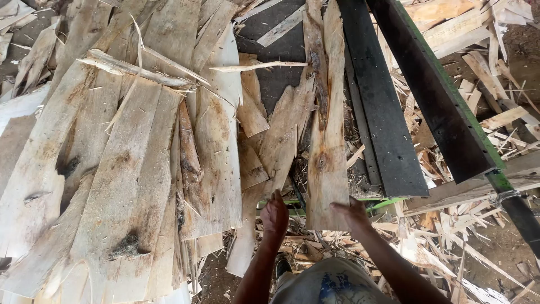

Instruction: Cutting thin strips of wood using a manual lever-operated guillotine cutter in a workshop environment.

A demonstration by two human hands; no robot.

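Observation:
My right hand (353,215) grips the near end of a long, narrow sheet of pale wood veneer (327,141) that runs away from me beside a black conveyor belt (382,112). A little to the left, my left hand (274,214) rests with closed fingers against the near end of a torn veneer strip (281,141). Both hands sit at the near edge of the work surface, above a green metal frame bar (388,200).
A wide pile of overlapping veneer sheets (124,169) covers the left half. A black and green machine beam (444,107) slants across the right. Splintered wood scraps (450,247) litter the ground on the right and below the frame.

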